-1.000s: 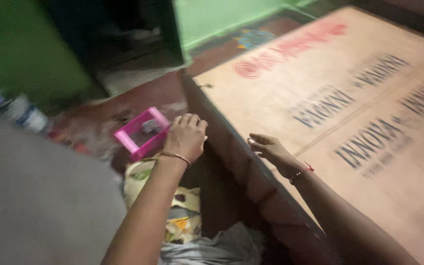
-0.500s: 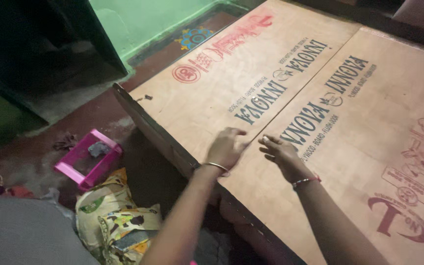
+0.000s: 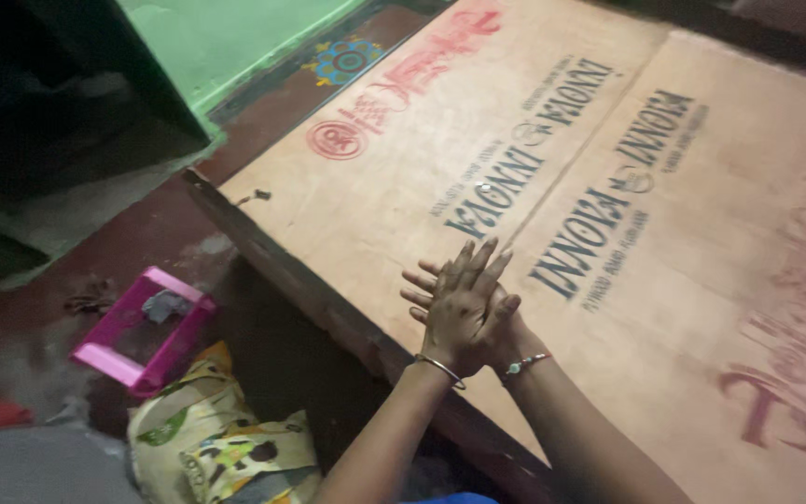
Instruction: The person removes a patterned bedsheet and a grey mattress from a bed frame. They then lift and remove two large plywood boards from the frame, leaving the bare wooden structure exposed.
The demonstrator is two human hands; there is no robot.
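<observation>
On floor at far left, pink tray [image 3: 142, 329], printed bags [image 3: 216, 443] beside. Rightward, left hand [image 3: 459, 313] laid over right hand [image 3: 494, 322], both flat, fingers spread, holding nothing, pressed on board [image 3: 608, 233] near its left edge.
</observation>
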